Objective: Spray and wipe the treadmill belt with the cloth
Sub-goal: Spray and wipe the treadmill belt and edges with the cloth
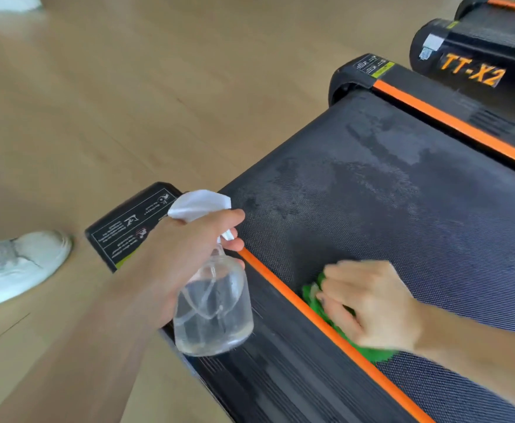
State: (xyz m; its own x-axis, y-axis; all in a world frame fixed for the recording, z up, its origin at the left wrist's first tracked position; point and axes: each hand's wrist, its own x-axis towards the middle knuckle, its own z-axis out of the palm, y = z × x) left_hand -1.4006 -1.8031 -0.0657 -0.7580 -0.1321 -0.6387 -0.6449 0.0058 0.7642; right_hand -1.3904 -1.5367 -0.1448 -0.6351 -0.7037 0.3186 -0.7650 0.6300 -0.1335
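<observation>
Two hands are working: left hand (186, 257) gripping upright spray bottle (213, 312) over the orange side strip (320, 325); right hand (369, 303), fingers curled, pressing green cloth (314, 297) at treadmill belt (402, 193) edge.

Counts: two hands, left hand (186, 257) and right hand (369, 303). One clear spray bottle (213, 306) with one white trigger head (199, 206). One green cloth (320, 300). Two treadmills: near treadmill belt (402, 209), second treadmill (476, 56) behind. Three orange side stripes (451, 123) on the near unit and beyond. Two warning labels (128, 227). One white shoe (15, 264).
</observation>
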